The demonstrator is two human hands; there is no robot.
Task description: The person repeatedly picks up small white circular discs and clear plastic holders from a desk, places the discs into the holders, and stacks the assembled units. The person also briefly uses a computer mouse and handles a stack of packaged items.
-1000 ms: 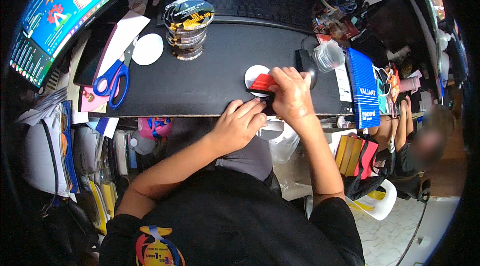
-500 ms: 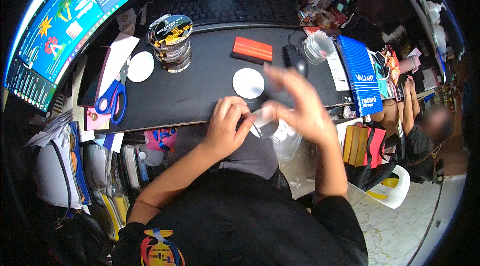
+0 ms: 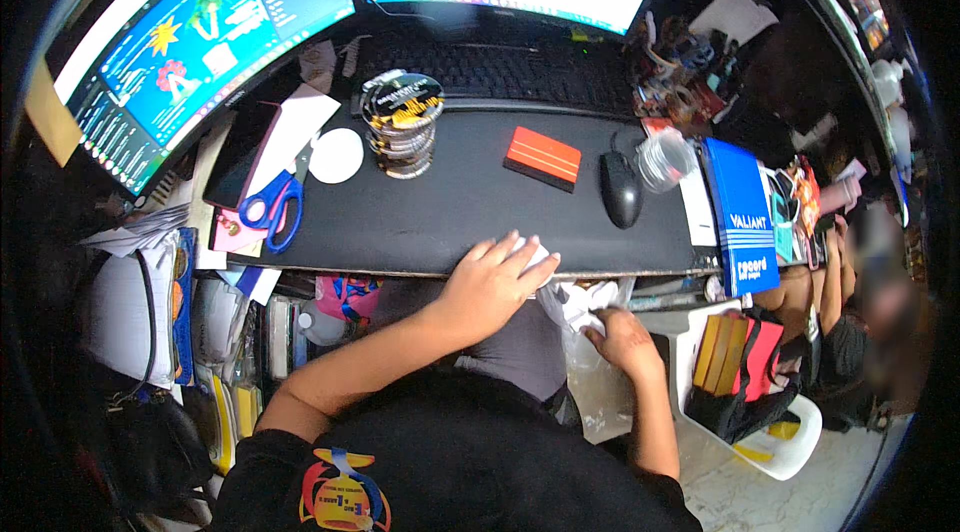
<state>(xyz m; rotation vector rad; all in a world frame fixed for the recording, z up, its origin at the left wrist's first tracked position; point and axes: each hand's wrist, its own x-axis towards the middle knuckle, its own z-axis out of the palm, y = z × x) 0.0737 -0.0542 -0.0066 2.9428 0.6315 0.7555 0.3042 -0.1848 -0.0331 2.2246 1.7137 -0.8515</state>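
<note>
At the desk's front edge, my left hand [image 3: 492, 290] is closed on a small white disc [image 3: 541, 256], which shows between its fingers and is partly covered by them. To the right and lower, my right hand [image 3: 624, 342] reaches to a clear plastic bag [image 3: 592, 372] hanging below the desk edge. Its fingers curl in against crumpled white material [image 3: 580, 304] at the bag's mouth; what they pinch is hidden. Farther back lies a red-orange squeegee [image 3: 542, 158] with a dark edge. A stack of round printed badges [image 3: 402, 132] stands left of it, beside another white disc [image 3: 336, 155].
Blue-handled scissors [image 3: 272, 210] lie at the desk's left. On the right are a black mouse [image 3: 621, 190], a stack of clear round pieces [image 3: 665, 160] and a blue record book [image 3: 741, 217]. A keyboard [image 3: 500, 72] stands behind. Another person sits at far right, beyond a white chair [image 3: 790, 447].
My right hand has moved down from the desk edge to the plastic bag. My left hand now covers a white disc; the disc that lay mid-desk is gone from there. The view has shifted.
</note>
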